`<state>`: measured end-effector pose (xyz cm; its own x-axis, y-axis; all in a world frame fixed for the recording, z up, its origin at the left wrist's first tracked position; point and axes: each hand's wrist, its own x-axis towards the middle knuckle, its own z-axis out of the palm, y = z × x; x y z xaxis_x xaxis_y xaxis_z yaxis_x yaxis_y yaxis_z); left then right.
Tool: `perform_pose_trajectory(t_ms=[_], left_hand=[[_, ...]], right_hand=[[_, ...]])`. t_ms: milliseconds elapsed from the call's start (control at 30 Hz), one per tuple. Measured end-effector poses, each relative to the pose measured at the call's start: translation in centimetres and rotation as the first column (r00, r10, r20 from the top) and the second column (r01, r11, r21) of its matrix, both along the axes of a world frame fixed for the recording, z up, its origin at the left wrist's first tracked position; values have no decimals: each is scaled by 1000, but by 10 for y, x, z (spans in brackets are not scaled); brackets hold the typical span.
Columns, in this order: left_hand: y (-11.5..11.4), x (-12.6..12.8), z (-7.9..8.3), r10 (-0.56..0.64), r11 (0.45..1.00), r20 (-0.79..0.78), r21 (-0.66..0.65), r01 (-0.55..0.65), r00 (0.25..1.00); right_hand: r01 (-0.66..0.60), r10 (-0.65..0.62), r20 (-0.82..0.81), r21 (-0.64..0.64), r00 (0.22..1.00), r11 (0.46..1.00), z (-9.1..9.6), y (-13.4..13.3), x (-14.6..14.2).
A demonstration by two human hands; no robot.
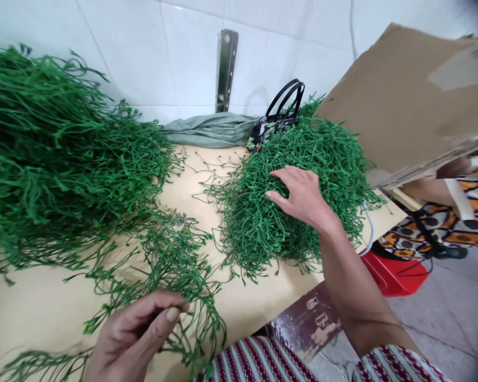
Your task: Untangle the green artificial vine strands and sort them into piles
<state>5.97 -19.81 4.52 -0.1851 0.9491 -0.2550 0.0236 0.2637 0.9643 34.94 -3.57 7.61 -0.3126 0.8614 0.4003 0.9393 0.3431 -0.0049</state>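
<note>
My left hand is near the table's front edge, thumb and forefinger pinched on a thin green stem with small forked tips. A loose tangle of green stems lies just beyond and around it; how many strands are in the pinch is hard to make out. Over the right-hand heap of green stems, my right hand has its thumb and fingers apart, resting on or just above the top. To the left rises a larger heap of green stems. All the stems look like artificial plant pieces.
A grey-green cloth and a dark floral bag with black handles lie against the tiled wall. At the right, a big cardboard box leans over the table. Below are a red plastic container and another person's patterned clothing.
</note>
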Motion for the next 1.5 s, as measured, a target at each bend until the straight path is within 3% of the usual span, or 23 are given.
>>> perform_pose_trajectory(t_ms=[133, 267, 367, 433, 467, 500, 533, 600, 667, 767, 867, 1000, 1133, 1267, 1400, 1500], left_hand=[[11, 9, 7, -65, 998, 95, 4, 65, 993], [18, 13, 7, -152, 988, 192, 63, 142, 970], [18, 15, 4, -187, 981, 277, 97, 166, 943], [17, 17, 3, -195, 979, 292, 108, 170, 936], [16, 18, 3, -193, 979, 290, 118, 165, 938], [14, 20, 2, -182, 980, 285, 134, 149, 941], [13, 20, 2, -163, 980, 281, 157, 122, 946], [9, 21, 1, -122, 975, 269, 214, 64, 955], [6, 21, 0, -122, 963, 243, 262, 56, 962], [3, 19, -3, -152, 954, 173, 284, 98, 973], [1, 18, -5, -139, 960, 113, 259, 106, 984], [-2, 21, -3, -127, 968, 83, 228, 106, 988], [-6, 27, 0, -76, 968, -34, 239, 82, 996], [-6, 28, 5, -118, 948, -159, 275, 159, 980], [-4, 24, 10, -221, 927, -251, 247, 283, 943], [-3, 21, 12, -239, 924, -275, 232, 306, 931]], right_hand=[[-58, 62, -121, 34, 991, 998, 18, -2, 7], [-115, 145, -233, 138, 962, 984, 22, -6, 7], [-77, 171, -331, 278, 928, 958, 21, -26, -11], [-191, 298, -433, 273, 850, 943, 19, -48, -34], [-345, 422, -521, 243, 742, 907, 16, -59, -47], [-520, 485, -606, 134, 631, 844, 13, -69, -60], [-657, 495, -670, 13, 554, 754, 8, -78, -73], [-789, 429, -773, -145, 466, 597, -4, -91, -94], [-810, 324, -836, -218, 443, 544, -18, -99, -107], [-789, 189, -897, -231, 399, 569, -33, -106, -113], [-770, 164, -917, -197, 364, 607, -37, -112, -111], [-776, 309, -855, -156, 415, 611, -37, -113, -109], [-790, 454, -799, -43, 395, 612, -40, -110, -108], [-792, 557, -716, 11, 420, 610, -41, -110, -107], [-809, 571, -700, -16, 429, 588, -40, -111, -106], [-819, 543, -722, -58, 429, 571, -41, -113, -105]])
